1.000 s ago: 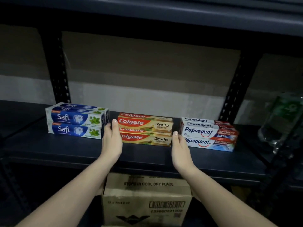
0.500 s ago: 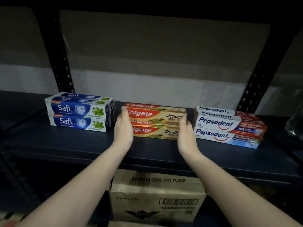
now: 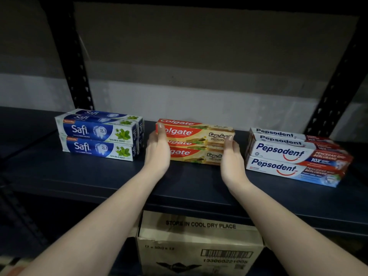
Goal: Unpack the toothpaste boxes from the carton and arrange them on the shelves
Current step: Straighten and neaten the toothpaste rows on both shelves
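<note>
Three stacks of toothpaste boxes stand in a row on the dark shelf point(image 3: 83, 176): blue Safi boxes point(image 3: 99, 132) at the left, red and yellow Colgate boxes point(image 3: 199, 134) in the middle, white and red Pepsodent boxes point(image 3: 288, 154) at the right. My left hand point(image 3: 158, 151) lies flat against the left front end of the Colgate stack, fingers straight and pointing up. At the stack's right front end my right hand point(image 3: 232, 159) presses in the same way. The brown carton point(image 3: 199, 246) sits below the shelf, between my forearms.
Black perforated uprights point(image 3: 79, 72) stand behind the Safi stack, and another upright point(image 3: 328, 100) rises behind the Pepsodent stack. A pale wall runs behind the shelf. Gaps of bare shelf separate the three stacks, and an upper shelf edge darkens the top of the view.
Both hands have slid inward from beside the Colgate stack onto its front ends. The view has drawn closer to the shelf and dropped slightly.
</note>
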